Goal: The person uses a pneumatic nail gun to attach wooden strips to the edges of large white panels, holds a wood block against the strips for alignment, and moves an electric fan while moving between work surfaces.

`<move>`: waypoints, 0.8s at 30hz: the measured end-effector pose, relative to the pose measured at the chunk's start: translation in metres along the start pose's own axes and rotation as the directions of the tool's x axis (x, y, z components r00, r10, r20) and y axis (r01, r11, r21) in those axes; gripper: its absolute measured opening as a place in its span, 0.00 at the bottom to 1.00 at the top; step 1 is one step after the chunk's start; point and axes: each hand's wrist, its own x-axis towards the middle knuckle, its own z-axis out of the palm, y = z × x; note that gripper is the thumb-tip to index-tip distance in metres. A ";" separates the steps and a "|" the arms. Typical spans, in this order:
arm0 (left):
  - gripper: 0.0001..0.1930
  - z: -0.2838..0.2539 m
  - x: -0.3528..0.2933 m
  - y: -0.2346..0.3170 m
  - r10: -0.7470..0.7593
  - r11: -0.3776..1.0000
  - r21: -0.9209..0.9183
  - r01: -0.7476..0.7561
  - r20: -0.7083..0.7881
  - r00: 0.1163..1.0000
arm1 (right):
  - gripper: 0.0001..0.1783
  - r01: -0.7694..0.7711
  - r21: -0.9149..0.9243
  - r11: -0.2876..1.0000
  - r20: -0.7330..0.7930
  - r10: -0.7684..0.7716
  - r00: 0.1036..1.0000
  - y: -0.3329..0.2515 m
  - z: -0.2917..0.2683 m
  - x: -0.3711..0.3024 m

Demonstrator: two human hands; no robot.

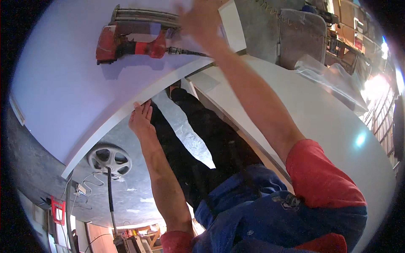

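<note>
A large white panel (63, 97) fills the upper left, its front edge curving across the picture. At that edge is my left hand (141, 119), with a thumb or finger on the edge and the other fingers against its underside. On the panel lies a red and black nail gun (135, 47) with a long magazine and a hose fitting. My right hand (198, 23) is over the far side, beside the nail gun's magazine and a white board (232, 26). Motion smears its fingers, so whether it holds anything cannot be made out.
Another white panel (333, 122) stretches along my right. Beyond it are a plastic-covered seat-like object (301, 38) and clear plastic sheeting (333, 78). A grey spoked wheel (109, 160) and cables (86, 189) are on the lower left, near a red frame (58, 211).
</note>
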 end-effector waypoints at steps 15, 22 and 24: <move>0.22 -0.015 0.018 0.008 -0.108 0.959 0.275 0.068 0.131 0.985 | 0.44 -0.234 0.527 0.817 -0.283 0.428 0.858 -0.011 -0.070 -0.018; 0.23 -0.022 0.012 0.034 -0.149 0.851 0.525 0.022 0.200 0.968 | 0.39 -0.655 0.750 -0.089 0.567 0.597 0.568 -0.102 -0.063 -0.260; 0.15 -0.025 0.008 0.045 -0.190 0.638 0.768 -0.045 0.214 0.958 | 0.32 -0.784 0.543 -0.300 0.713 0.658 0.242 -0.082 -0.022 -0.302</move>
